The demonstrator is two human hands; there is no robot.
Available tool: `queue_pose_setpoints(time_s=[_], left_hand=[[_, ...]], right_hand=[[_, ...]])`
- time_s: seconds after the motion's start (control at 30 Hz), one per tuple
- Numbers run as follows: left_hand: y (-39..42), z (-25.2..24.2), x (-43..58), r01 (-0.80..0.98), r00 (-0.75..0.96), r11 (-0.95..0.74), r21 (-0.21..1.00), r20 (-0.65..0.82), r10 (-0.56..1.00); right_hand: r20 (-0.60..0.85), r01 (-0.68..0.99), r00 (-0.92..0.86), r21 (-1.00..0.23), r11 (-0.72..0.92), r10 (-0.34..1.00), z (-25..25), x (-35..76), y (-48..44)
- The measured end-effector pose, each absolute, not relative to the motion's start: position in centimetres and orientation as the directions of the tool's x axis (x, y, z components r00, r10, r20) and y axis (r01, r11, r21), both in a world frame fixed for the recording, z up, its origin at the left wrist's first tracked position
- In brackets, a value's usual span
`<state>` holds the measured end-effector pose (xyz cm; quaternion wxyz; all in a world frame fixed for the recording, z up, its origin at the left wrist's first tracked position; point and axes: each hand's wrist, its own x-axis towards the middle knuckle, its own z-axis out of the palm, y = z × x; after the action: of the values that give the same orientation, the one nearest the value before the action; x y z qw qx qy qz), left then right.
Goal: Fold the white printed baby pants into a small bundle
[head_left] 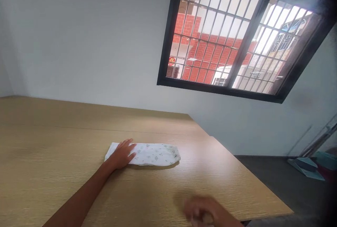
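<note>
A white folded cloth (pixel 154 154) with a small printed pattern lies on the wooden table (pixel 52 142). My left hand (pixel 122 154) rests flat on the cloth's left end, fingers stretched out and slightly apart. My right hand (pixel 204 213) is low at the table's near edge, blurred by motion, so its fingers cannot be made out. It touches nothing that I can see.
The table's right edge runs diagonally, with dark floor (pixel 284 185) beyond it. A teal object (pixel 306 167) lies on the floor at the far right. A barred window (pixel 231 37) sits in the grey wall behind.
</note>
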<state>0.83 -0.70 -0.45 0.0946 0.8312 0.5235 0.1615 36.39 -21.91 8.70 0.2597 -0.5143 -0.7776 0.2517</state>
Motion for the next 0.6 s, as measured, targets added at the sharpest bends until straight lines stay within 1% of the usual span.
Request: queue_pose_setpoints(time_s=[0.03,0.07,0.1,0.17,0.2,0.23,0.27,0.33,0.43,0.5,0.6], left_hand=[[-1.1,-0.1,1.1,0.799,0.449,-0.486,0.355,0.186,0.874],[-1.6,0.2,1.4,0.756,0.494,-0.528,0.387,0.192,0.848],[-2.1,0.4,1.8,0.716,0.534,-0.558,0.418,0.187,0.825],[-3.0,0.7,2.3,0.664,0.592,-0.585,0.465,0.151,0.792],[-3.3,0.7,2.5,0.652,0.61,-0.588,0.479,0.129,0.782],[-3.5,0.7,2.5,0.648,0.62,-0.586,0.486,0.108,0.777],[-3.6,0.6,2.5,0.65,0.626,-0.582,0.489,0.092,0.775],[-3.5,0.4,2.4,0.655,0.625,-0.577,0.488,0.079,0.776],[-3.2,0.3,2.2,0.646,0.615,-0.578,0.498,0.108,0.781],[-3.0,0.4,2.4,0.621,0.613,-0.598,0.507,0.162,0.774],[-3.1,0.7,3.3,0.55,0.616,-0.667,0.503,0.295,0.73]], right_hand=[[0.109,0.687,-0.33,-0.654,0.318,0.938,9.1,36.0,-19.5],[0.123,0.723,-0.268,-0.629,0.284,0.955,9.4,35.4,-16.9],[0.178,0.777,-0.175,-0.58,0.247,0.968,9.6,34.9,-14.4],[0.217,0.906,0.014,-0.415,0.079,0.976,9.5,33.8,-9.8],[0.183,0.943,0.071,-0.331,-0.006,0.981,9.2,33.3,-8.0],[0.112,0.961,0.107,-0.268,-0.074,0.988,8.8,33.0,-6.5],[0.04,0.964,0.124,-0.24,-0.111,0.991,8.4,32.7,-5.4],[-0.04,0.966,0.133,-0.217,-0.138,0.99,7.6,32.2,-4.0],[-0.058,0.96,0.163,-0.22,-0.172,0.985,6.9,31.8,-3.2],[-0.06,0.954,0.194,-0.219,-0.203,0.979,6.5,31.8,-2.9],[-0.086,0.943,0.214,-0.243,-0.229,0.973,5.8,32.1,-2.5]])
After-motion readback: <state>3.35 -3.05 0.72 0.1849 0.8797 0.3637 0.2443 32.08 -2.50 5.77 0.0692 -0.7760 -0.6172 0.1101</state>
